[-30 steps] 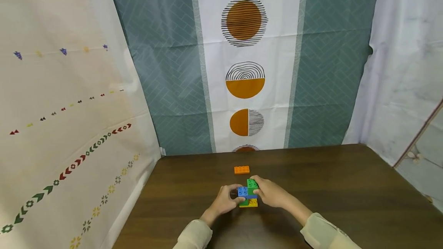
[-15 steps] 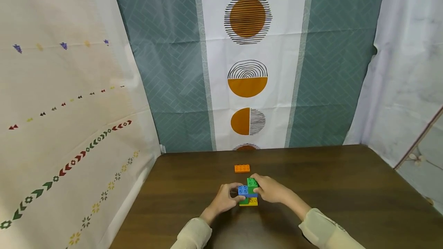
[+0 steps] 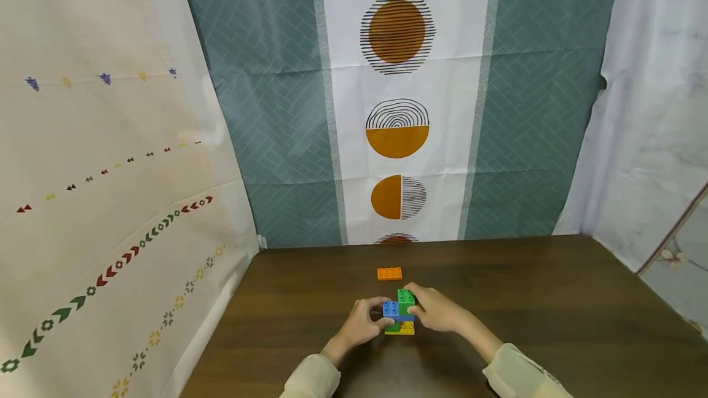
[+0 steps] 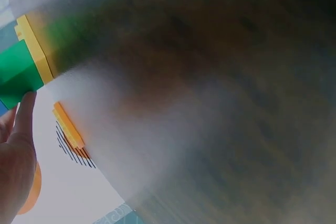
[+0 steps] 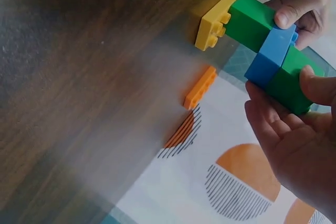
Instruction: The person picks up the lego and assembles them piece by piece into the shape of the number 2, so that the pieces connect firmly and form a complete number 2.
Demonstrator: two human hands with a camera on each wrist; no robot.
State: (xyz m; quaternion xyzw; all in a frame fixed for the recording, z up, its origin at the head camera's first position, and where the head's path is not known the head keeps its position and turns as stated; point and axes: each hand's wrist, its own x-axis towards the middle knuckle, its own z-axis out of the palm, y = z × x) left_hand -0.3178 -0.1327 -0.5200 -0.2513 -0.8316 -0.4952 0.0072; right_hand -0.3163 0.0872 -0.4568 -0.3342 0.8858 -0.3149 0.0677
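In the head view a stepped stack of toy bricks stands on the table between both hands. At its bottom is a yellow brick (image 3: pixel 408 328), with a green brick (image 5: pixel 251 20) on one end. Across that lies a blue brick (image 3: pixel 390 309), topped by a second green brick (image 3: pixel 406 297) on its right half. My left hand (image 3: pixel 358 323) pinches the stack's left side, at the lower green brick and the blue one. From the right, my right hand (image 3: pixel 439 312) grips the upper green brick between thumb and fingers. Right-hand fingers (image 5: pixel 270 121) also reach the blue brick's edge.
A flat orange brick (image 3: pixel 389 274) lies on the dark wooden table (image 3: pixel 310 275) just beyond the stack. Behind the table hangs a patterned curtain (image 3: pixel 276 140), with a light cloth (image 3: pixel 110 171) along the left side and a marbled wall covering (image 3: pixel 652 140) at the right.
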